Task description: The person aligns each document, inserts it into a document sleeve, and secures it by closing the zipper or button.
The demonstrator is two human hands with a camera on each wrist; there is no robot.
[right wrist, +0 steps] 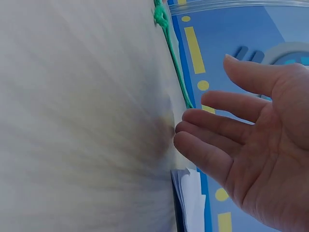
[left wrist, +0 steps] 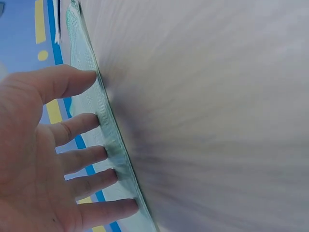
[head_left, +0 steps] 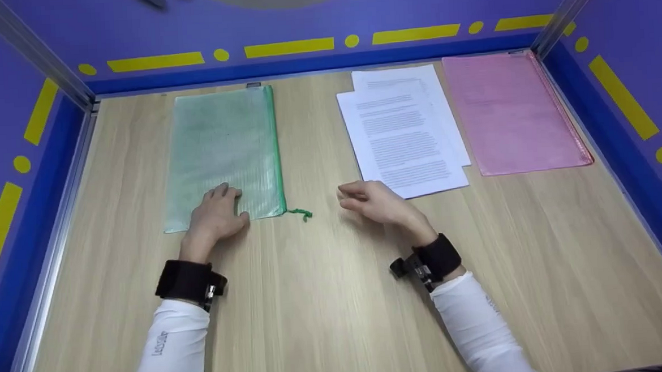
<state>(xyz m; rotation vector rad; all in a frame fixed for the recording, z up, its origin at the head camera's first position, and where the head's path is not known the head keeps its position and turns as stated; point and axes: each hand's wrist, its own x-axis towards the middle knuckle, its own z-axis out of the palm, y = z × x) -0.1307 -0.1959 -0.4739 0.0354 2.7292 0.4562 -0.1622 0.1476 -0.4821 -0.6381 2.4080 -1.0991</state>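
Observation:
A translucent green zipper document pouch (head_left: 224, 140) lies flat on the left half of the table, its zipper edge and knotted green pull cord (head_left: 300, 212) facing right. My left hand (head_left: 216, 212) rests on the pouch's lower edge with fingers spread, the fingertips touching it in the left wrist view. Between the pouch and a stack of printed papers (head_left: 405, 142), my right hand (head_left: 380, 201) hovers over the table, fingers relaxed and holding nothing. The papers lie in two offset layers just beyond that hand. Farther right is a pink zipper pouch (head_left: 517, 114).
The wooden table (head_left: 315, 311) is bordered by blue-purple panels with yellow dashes and dots (head_left: 290, 47). Metal posts stand at the back corners. A small dark clip-like piece (head_left: 254, 85) sits at the back edge, behind the green pouch.

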